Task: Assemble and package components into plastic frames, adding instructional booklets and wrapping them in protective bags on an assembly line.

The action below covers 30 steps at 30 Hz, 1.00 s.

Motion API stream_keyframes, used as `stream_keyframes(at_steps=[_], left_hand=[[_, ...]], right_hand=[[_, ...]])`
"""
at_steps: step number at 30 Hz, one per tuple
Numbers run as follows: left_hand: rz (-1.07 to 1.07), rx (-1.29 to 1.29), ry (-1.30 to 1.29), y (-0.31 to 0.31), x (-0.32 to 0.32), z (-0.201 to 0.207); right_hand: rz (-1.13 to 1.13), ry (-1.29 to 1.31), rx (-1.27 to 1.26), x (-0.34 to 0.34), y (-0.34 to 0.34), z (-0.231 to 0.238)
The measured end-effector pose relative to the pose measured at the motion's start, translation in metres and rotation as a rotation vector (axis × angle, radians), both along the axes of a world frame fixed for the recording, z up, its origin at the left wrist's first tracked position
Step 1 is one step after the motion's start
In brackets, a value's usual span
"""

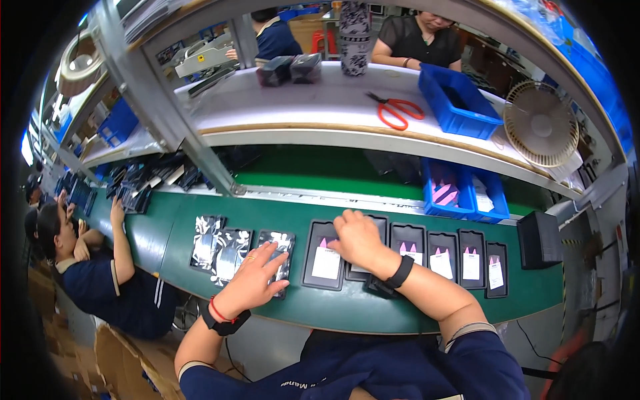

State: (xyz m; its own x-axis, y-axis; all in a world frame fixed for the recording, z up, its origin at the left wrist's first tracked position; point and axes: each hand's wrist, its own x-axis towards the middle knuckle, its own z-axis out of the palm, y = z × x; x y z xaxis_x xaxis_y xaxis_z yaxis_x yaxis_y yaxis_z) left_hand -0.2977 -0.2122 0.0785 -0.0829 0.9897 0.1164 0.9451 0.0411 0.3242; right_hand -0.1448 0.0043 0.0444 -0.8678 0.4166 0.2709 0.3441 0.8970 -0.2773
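My left hand (252, 279) lies with fingers spread over a shiny black-and-silver packet (283, 241) on the green bench. Two more glossy packets, one nearer (233, 256) and one farther left (207, 241), lie beside it. My right hand (363, 241) is bent over black trays, fingers curled and thumb near a tray (311, 265) with a white card (326, 263) and a pink pointed piece (323, 243). Whatever its fingertips hold is hidden. Beneath my right wrist, a dark object (379, 288) is partly covered. Several similar trays (472, 281) stand in a row to the right.
A stack of black trays (539, 241) stands at the bench's right end. Blue bins (448, 211) with pink pieces and white cards sit behind. The shelf above holds red-handled scissors (399, 112), a blue bin (467, 123) and a fan (541, 123). Co-workers sit left and opposite.
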Motion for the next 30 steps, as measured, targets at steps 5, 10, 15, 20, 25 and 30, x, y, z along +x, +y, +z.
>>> stream_keyframes(at_steps=[5,10,15,20,25,30], left_hand=[[-0.258,0.024,0.11,0.082,0.002,0.05],[-0.141,-0.35,-0.041,0.261,0.013,0.044],[-0.05,0.13,0.0,0.347,-0.033,-0.01],[-0.023,0.198,-0.323,0.365,-0.021,-0.005],[0.007,0.195,-0.682,0.371,-0.02,-0.005],[0.076,0.177,-1.04,0.356,-0.028,-0.02]], right_hand=[[-0.322,-0.295,-0.179,-0.001,0.126,0.041],[-0.358,0.051,0.126,0.002,0.271,-0.043],[-0.281,0.186,0.206,-0.021,0.247,-0.005],[-0.26,0.272,0.196,-0.02,0.253,0.009],[-0.265,0.314,0.125,-0.018,0.247,0.013],[-0.271,0.351,0.035,-0.022,0.233,0.007]])
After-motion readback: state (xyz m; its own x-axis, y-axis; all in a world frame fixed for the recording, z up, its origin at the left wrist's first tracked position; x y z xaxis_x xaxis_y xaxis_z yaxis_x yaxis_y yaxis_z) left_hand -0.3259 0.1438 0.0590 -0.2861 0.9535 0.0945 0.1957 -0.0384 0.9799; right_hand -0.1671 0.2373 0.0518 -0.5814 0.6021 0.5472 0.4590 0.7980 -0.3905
